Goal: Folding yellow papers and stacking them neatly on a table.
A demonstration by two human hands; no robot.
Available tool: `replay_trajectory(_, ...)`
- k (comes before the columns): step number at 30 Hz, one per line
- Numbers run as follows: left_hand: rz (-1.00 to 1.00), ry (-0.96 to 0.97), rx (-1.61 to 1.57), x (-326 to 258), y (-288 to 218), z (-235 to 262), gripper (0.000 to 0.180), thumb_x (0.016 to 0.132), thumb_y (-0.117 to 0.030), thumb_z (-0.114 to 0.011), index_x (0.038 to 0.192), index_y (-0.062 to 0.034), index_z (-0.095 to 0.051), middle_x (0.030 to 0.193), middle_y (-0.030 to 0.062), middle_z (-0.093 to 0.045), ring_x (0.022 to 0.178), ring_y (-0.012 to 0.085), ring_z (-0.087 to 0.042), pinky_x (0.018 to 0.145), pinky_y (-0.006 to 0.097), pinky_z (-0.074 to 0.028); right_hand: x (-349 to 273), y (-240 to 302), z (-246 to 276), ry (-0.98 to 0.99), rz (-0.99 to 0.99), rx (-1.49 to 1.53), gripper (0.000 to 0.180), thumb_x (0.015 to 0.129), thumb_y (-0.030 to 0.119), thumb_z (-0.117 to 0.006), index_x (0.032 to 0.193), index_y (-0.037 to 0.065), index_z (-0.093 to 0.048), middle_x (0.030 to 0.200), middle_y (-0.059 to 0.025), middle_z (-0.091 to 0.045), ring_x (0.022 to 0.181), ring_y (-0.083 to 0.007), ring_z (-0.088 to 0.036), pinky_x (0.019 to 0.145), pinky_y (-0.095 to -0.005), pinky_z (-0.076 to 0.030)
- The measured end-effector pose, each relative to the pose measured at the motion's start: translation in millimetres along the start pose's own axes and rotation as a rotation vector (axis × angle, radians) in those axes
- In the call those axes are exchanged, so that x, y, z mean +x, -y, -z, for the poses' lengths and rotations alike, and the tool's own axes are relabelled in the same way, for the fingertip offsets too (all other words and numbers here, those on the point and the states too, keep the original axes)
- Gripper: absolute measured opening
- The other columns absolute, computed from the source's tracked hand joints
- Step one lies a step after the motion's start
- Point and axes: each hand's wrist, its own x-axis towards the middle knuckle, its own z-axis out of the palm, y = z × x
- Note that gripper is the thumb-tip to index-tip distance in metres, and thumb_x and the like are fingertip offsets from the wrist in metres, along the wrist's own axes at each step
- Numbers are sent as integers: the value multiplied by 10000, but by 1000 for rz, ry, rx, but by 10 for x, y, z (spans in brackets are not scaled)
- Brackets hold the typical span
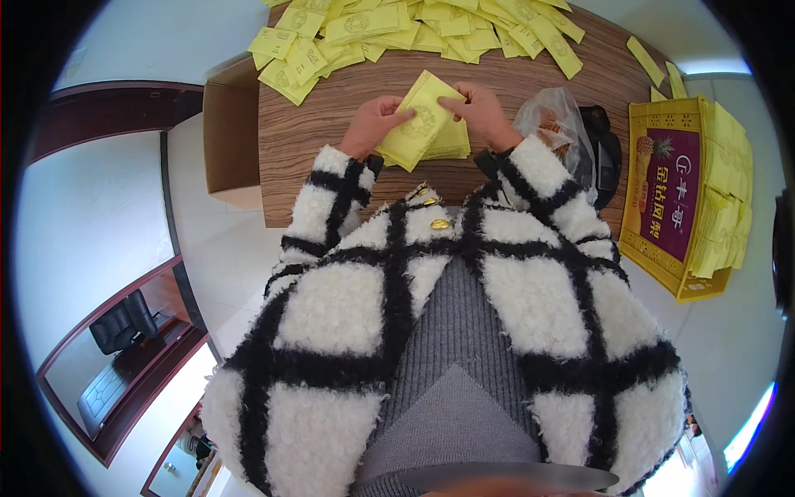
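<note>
Between my two hands is a yellow paper packet (421,118), held tilted over the table with a round printed mark facing up. My left hand (373,126) pinches its left edge, thumb on top. At its upper right side, my right hand (480,112) grips it with thumb and fingers pressed together. Below the held packet lies a small stack of similar yellow packets (451,142), partly covered by it. Farther back on the table, a large loose heap of yellow packets (373,25) spreads along the far edge.
The wood-grain table (306,124) has an open cardboard box (232,132) beside its left edge. Right of my right hand sit a clear plastic bag (551,116) and a black object (609,153). A yellow crate (700,286) filled with packets stands at the right.
</note>
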Motion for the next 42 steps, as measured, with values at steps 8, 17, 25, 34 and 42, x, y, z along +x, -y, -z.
replay_trajectory(8,62,-41,205,-180,238,453,351,850,-103,-728,1173,-22,-621,969,24,-708,817,60,-637,710,211,-501,-294,-204,-123,-117,-144,41,261,937,250,-632,901,-7,-654,763,-24,-650,580,-93,-589,557,-246,-460)
replay_trajectory(17,27,-94,247,24,645,625,276,828,-14,-704,1102,-4,-671,886,29,-704,738,72,-634,647,211,-510,-545,-420,-116,-95,-175,-378,415,896,415,-605,838,9,-672,712,-146,-663,637,-271,-649,619,-385,-485)
replay_trajectory(25,38,-127,203,-12,716,650,304,799,-5,-710,1101,-13,-672,851,27,-686,738,80,-630,652,216,-509,-546,-539,-116,-106,-175,-414,437,883,441,-605,845,11,-674,737,-171,-661,718,-348,-643,663,-429,-486)
replay_trajectory(34,-209,-55,981,317,312,374,632,688,-351,-836,1186,-23,-623,1081,144,-663,1031,261,-633,855,349,-500,-554,-456,-85,-119,-188,-407,416,873,418,-635,867,3,-666,776,-184,-665,735,-345,-641,670,-418,-485)
replay_trajectory(42,114,499,966,818,266,321,702,582,-447,-881,1076,12,-688,996,152,-713,919,245,-679,775,351,-520,-538,-473,-144,-119,-179,-366,403,829,407,-713,815,10,-648,750,-158,-649,694,-295,-630,652,-397,-483)
